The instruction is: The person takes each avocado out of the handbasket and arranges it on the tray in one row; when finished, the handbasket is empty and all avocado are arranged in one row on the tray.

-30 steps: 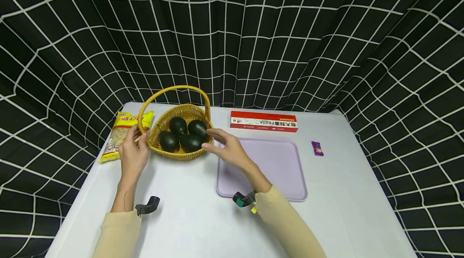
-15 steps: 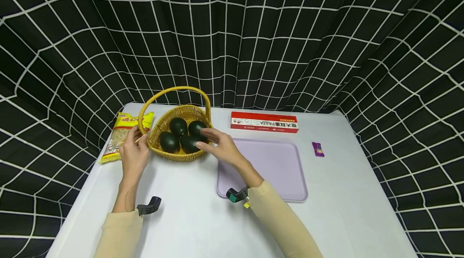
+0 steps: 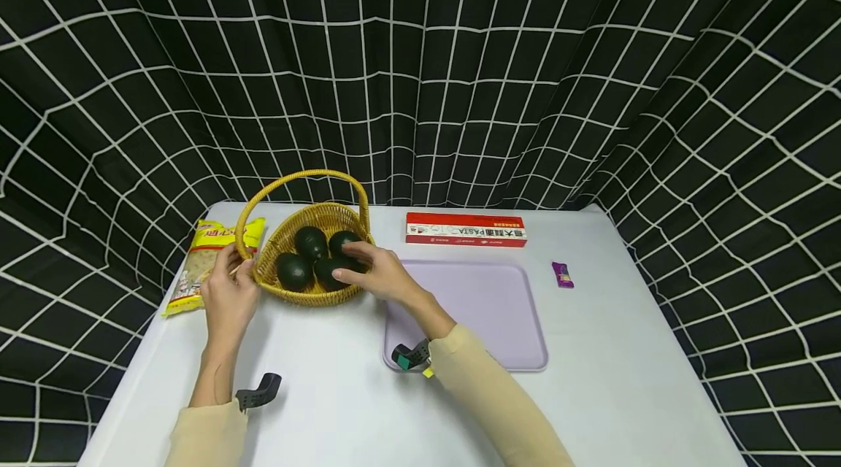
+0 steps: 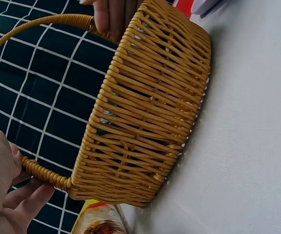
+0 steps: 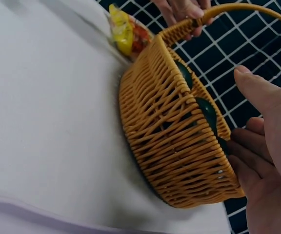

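Observation:
A yellow wicker basket (image 3: 309, 299) with a tall arched handle (image 3: 298, 175) stands on the table and holds several dark green avocados (image 3: 293, 271). My left hand (image 3: 228, 299) grips the lower left end of the handle between thumb and fingers, as the left wrist view shows too. Over the basket's right rim reaches my right hand (image 3: 381, 273). Its fingers (image 5: 250, 156) extend in beside an avocado (image 5: 206, 113), while the thumb stands well apart. Whether the fingertips touch that fruit is hidden.
Right of the basket lies a lilac tray (image 3: 469, 314). Behind the tray is a red pasta box (image 3: 465, 230). A small purple packet (image 3: 562, 275) lies farther right. Left of the basket leans a yellow food bag (image 3: 204, 263). A black gridded curtain (image 3: 420, 87) closes off the back.
My right hand has moved left and farther over the avocados. The left hand keeps its hold on the basket handle. The head view has shifted slightly.

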`<state>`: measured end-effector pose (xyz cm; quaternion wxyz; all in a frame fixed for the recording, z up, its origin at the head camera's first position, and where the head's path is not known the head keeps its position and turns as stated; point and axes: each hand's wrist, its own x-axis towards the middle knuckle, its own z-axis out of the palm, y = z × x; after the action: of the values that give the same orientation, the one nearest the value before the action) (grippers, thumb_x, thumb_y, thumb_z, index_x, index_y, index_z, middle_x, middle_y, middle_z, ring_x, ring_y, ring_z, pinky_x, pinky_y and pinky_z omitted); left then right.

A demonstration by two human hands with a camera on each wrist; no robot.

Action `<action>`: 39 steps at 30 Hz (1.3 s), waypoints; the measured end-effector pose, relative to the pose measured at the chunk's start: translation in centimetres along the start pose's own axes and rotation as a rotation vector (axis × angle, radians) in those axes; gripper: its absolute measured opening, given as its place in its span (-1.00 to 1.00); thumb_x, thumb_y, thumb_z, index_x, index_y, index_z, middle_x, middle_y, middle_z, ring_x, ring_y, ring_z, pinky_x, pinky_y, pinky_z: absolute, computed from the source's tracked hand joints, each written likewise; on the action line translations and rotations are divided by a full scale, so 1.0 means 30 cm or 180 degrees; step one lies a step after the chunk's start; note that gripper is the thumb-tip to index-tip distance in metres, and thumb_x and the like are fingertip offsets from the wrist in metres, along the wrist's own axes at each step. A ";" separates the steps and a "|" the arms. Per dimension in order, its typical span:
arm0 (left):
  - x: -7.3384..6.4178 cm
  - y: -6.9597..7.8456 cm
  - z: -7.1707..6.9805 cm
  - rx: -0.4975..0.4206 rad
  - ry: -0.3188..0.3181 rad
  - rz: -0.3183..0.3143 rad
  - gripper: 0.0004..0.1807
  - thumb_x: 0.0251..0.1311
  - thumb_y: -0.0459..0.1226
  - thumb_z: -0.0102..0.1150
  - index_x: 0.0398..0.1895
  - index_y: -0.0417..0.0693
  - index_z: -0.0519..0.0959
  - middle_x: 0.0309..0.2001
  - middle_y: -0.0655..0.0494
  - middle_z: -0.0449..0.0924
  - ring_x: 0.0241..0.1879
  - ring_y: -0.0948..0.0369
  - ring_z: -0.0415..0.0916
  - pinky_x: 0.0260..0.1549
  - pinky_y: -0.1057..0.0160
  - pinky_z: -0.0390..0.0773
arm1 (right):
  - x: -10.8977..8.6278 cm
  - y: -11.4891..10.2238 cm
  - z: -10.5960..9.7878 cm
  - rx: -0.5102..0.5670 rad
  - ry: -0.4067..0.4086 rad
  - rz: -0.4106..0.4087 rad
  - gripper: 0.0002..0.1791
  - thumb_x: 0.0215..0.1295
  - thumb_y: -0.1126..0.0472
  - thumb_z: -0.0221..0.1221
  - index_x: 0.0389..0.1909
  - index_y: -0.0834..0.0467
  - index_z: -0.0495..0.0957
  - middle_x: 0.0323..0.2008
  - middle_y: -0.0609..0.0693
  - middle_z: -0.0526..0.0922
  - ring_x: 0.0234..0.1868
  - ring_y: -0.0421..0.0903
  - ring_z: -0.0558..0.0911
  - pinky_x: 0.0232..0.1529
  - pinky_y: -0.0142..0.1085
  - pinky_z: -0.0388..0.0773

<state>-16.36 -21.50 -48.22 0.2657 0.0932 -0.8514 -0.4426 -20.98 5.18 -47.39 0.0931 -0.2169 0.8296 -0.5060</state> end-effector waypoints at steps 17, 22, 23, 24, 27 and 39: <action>-0.013 -0.018 -0.049 0.0125 0.0088 -0.0119 -0.62 0.51 -0.39 0.06 0.33 -0.25 0.51 0.17 -0.30 0.67 0.20 -0.21 0.65 0.18 -0.12 0.58 | 0.059 -0.017 0.054 -0.0297 -0.0321 -0.0050 -0.24 0.34 -0.05 0.40 0.46 0.20 0.43 0.41 0.08 0.56 0.43 -0.05 0.54 0.42 -0.35 0.44; -0.012 -0.012 -0.045 0.0117 0.0059 -0.0145 -0.61 0.51 -0.38 0.06 0.34 -0.24 0.50 0.19 -0.28 0.67 0.22 -0.19 0.64 0.21 0.00 0.60 | 0.062 -0.014 0.062 -0.0408 -0.0331 -0.0073 -0.24 0.34 -0.07 0.40 0.46 0.18 0.44 0.39 0.06 0.58 0.42 -0.06 0.55 0.42 -0.33 0.45; -0.013 -0.011 -0.044 0.0119 0.0046 -0.0159 -0.61 0.51 -0.38 0.06 0.34 -0.24 0.50 0.20 -0.28 0.66 0.22 -0.18 0.63 0.22 0.02 0.60 | 0.062 -0.014 0.063 -0.0443 -0.0342 -0.0071 -0.24 0.33 -0.07 0.40 0.45 0.17 0.44 0.39 0.06 0.58 0.42 -0.07 0.55 0.42 -0.33 0.45; -0.014 -0.010 -0.043 0.0116 0.0032 -0.0175 -0.61 0.51 -0.38 0.06 0.35 -0.24 0.50 0.20 -0.28 0.66 0.22 -0.18 0.63 0.22 0.02 0.60 | 0.063 -0.013 0.064 -0.0480 -0.0351 -0.0070 -0.24 0.33 -0.08 0.40 0.45 0.16 0.44 0.39 0.05 0.58 0.42 -0.08 0.54 0.42 -0.32 0.44; -0.017 -0.008 -0.037 0.0101 0.0001 -0.0223 -0.61 0.51 -0.38 0.05 0.35 -0.24 0.50 0.20 -0.28 0.66 0.23 -0.17 0.63 0.21 -0.04 0.59 | 0.064 -0.009 0.065 -0.0605 -0.0374 -0.0074 -0.25 0.33 -0.09 0.40 0.45 0.13 0.45 0.38 0.03 0.59 0.42 -0.10 0.53 0.43 -0.30 0.44; -0.004 0.007 0.003 -0.0041 0.0061 -0.0113 -0.63 0.46 -0.45 0.07 0.28 -0.29 0.54 0.15 -0.32 0.68 0.21 -0.23 0.62 0.35 -0.15 0.42 | 0.079 0.001 0.044 -0.0862 -0.0334 -0.0113 -0.26 0.31 -0.08 0.42 0.43 0.10 0.46 0.34 0.04 0.62 0.38 -0.09 0.57 0.40 -0.29 0.48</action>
<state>-16.29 -21.26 -48.15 0.2664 0.1109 -0.8441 -0.4518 -22.61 3.05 -47.88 0.0972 -0.2683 0.8803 -0.3790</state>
